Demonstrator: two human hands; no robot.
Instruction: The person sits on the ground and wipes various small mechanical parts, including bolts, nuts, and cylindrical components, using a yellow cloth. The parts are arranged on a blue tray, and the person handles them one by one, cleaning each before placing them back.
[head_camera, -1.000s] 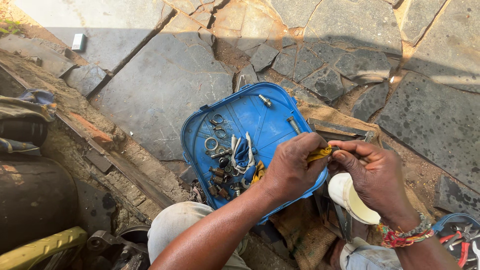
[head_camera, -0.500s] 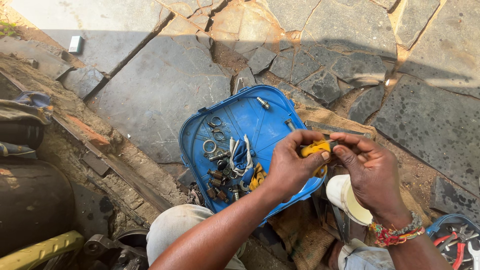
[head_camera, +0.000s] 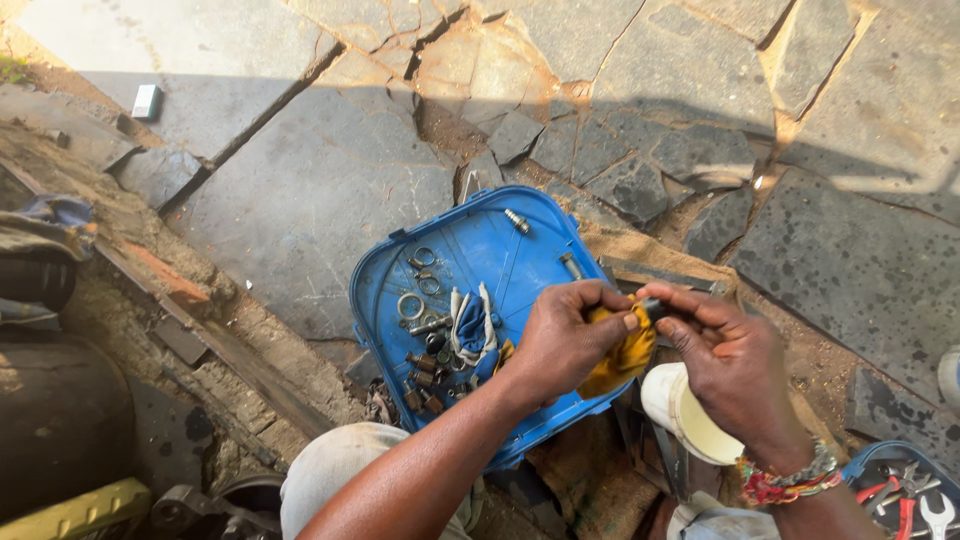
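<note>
Both hands sit a bit higher over the blue tray's right edge than half a second ago; the yellow cloth now hangs more from the left hand, and the small dark part shows between the two thumbs.

Left to right:
- Small white block (head_camera: 146, 101) on the stone paving (head_camera: 330, 190), far upper left, well apart from everything.
- Blue plastic tray (head_camera: 480, 250) lies flat on the paving. Loose metal rings (head_camera: 411, 305) near its left edge, a cluster of small nuts and fittings (head_camera: 425, 370) toward the lower left corner, a blue-and-white rag (head_camera: 470, 325) mid-tray, one bolt (head_camera: 517, 221) near the top edge, another bolt (head_camera: 571, 266) near the right edge.
- Left hand (head_camera: 565, 335) over the tray's right edge, fingers curled tight around the yellow cloth (head_camera: 622, 358), thumb pressing the cloth against the part.
- Small dark part (head_camera: 650, 308) is pinched between the hands, just past the tray's right edge; too small to say what it is.
- Right hand (head_camera: 725, 365) fingers closed on the part from the right, thumb and forefinger tips gripping it. Beaded bracelet (head_camera: 785, 480) on that wrist.
- White cup-shaped thing (head_camera: 680, 410) under the right hand, beside the tray's lower right corner.
- Second blue container with wrenches and red-handled tools (head_camera: 905, 495) at the far lower right.
</note>
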